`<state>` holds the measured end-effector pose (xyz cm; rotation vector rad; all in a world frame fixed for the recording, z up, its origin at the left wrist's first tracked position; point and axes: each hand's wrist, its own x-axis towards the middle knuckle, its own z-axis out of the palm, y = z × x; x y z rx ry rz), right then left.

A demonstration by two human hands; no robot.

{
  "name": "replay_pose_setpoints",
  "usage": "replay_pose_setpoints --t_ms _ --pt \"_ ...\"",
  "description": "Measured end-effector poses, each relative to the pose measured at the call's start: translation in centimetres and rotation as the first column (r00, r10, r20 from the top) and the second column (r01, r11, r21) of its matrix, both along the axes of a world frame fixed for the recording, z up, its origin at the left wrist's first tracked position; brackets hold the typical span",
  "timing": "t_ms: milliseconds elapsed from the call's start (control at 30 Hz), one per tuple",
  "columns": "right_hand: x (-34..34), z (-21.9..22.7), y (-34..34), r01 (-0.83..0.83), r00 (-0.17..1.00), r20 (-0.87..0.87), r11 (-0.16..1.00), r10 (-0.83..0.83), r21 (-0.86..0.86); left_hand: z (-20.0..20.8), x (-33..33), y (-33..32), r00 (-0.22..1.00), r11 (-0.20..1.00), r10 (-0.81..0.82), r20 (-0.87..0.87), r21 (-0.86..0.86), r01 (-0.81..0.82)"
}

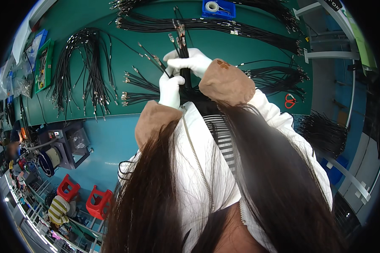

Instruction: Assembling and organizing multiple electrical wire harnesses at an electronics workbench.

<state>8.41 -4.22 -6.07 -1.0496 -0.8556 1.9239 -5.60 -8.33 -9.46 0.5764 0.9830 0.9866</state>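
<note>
Both my hands wear white gloves and are close together above the green table. My right hand is closed round an upright bundle of black cables, whose metal connector ends stick out above the fingers. Just below and to the left, my left hand pinches a few black cables that slant up to the left with bare metal tips. The lower part of the bundle passes behind my left fingers toward my body. Another group of cables lies beside my left hand, ends pointing left.
A bent bundle of black cables lies at the left, and long ones stretch across the back. Further cables and red-handled scissors are at the right. A blue tray holds a white tape roll; a green tray stands far left.
</note>
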Motion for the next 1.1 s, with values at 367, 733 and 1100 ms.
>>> replay_pose_setpoints --t_ms 367,733,1100 --pt "-0.2 -1.4 0.4 0.030 0.996 0.091 0.993 -0.020 -0.117 0.2 0.8 0.0 0.975 0.994 -0.095 -0.201 0.031 0.103" --pt "-0.1 -1.4 0.5 0.061 0.988 0.152 0.986 -0.037 -0.157 1.4 1.1 -0.2 0.988 0.992 -0.082 -0.132 0.080 0.093" --pt "2.3 -1.6 0.0 0.034 0.991 -0.121 0.979 -0.060 -0.200 -1.2 -1.7 2.2 0.952 0.989 -0.066 0.299 -0.109 0.102"
